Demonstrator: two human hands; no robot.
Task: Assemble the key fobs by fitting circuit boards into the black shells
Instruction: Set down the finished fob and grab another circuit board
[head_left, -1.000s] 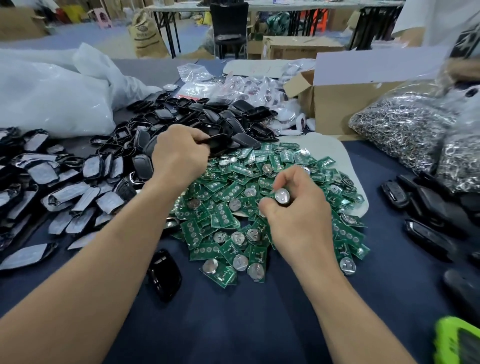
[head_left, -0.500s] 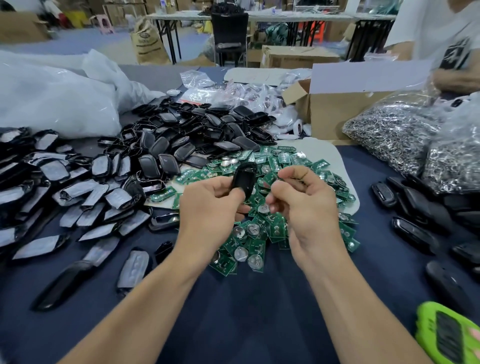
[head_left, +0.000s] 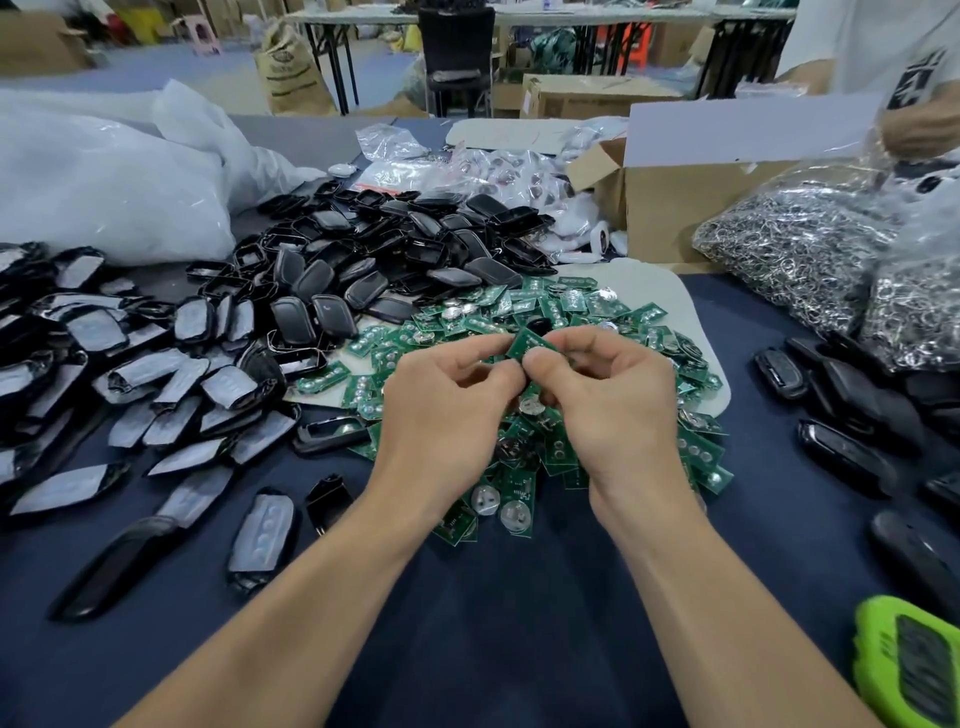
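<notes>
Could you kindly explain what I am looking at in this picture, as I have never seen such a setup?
There is no machine here. A person works with bare hands, and the one camera sits on their head, looking forward and down, so the two forearms enter from the bottom. The left hand and right hand meet at the fingertips and pinch one green circuit board. A small dark part just behind it may be a shell, but it is mostly hidden. Below the hands lies a heap of circuit boards on the dark blue table. To the left is a pile of black shells, to the right are bags of metal rings, and farther back is a cardboard box.
</notes>
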